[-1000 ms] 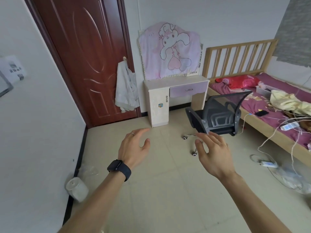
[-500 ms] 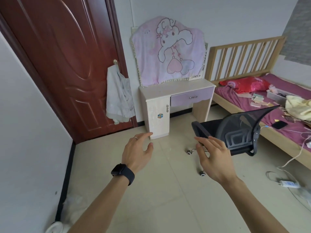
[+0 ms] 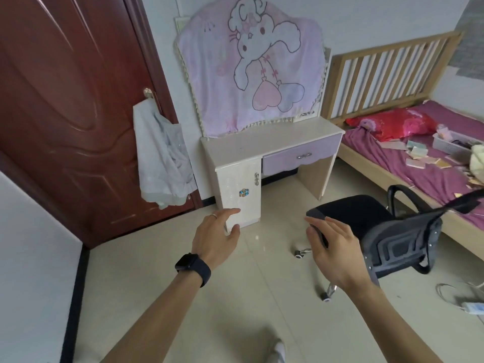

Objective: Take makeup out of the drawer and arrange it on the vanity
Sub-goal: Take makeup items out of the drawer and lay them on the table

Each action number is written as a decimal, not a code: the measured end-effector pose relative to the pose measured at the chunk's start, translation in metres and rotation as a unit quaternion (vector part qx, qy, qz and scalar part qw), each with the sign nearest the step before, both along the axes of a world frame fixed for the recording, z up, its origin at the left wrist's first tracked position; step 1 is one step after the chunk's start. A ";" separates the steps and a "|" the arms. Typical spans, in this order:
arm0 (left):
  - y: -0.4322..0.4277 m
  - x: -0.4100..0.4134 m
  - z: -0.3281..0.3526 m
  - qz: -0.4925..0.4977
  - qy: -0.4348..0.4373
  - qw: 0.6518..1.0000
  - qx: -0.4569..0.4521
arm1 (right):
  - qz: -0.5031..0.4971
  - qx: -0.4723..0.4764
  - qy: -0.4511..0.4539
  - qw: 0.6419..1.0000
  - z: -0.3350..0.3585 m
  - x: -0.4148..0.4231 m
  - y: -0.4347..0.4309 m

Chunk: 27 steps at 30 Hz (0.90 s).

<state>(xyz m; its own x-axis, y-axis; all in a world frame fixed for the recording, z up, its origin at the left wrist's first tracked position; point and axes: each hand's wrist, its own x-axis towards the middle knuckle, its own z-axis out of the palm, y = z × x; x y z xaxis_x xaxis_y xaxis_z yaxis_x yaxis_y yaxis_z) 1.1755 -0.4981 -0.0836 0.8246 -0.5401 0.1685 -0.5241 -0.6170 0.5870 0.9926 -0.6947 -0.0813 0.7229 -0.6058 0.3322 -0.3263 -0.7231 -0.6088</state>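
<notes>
A small cream vanity stands against the far wall, its top bare. Its purple drawer with a silver handle is closed, and a cream cabinet door sits below on the left. A pink cartoon cloth covers the mirror. No makeup is visible. My left hand, with a ring and a black watch, is held out with relaxed fingers and holds nothing. My right hand is also held out with straight fingers, empty, in front of the chair.
A black office chair stands on the tiled floor right of my hands, before the vanity. A wooden bed with a magenta sheet and scattered items fills the right. A dark red door with a hanging white garment is left. Cables lie at the lower right.
The view has come closer to the vanity and chair, which now look larger. Both hands stay held out in front, empty.
</notes>
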 end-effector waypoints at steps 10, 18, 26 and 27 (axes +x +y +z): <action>-0.154 0.175 -0.017 0.000 0.057 0.998 0.006 | 0.018 0.054 0.047 0.997 -0.019 0.185 -0.145; -0.264 0.304 -0.058 -0.026 0.108 0.994 0.014 | -0.013 0.095 0.095 0.991 -0.064 0.302 -0.232; -0.397 0.449 -0.107 -0.086 0.177 0.978 0.076 | -0.080 0.169 0.161 0.969 -0.098 0.431 -0.332; -0.411 0.462 -0.112 -0.101 0.178 0.975 0.089 | -0.088 0.182 0.164 0.966 -0.101 0.443 -0.343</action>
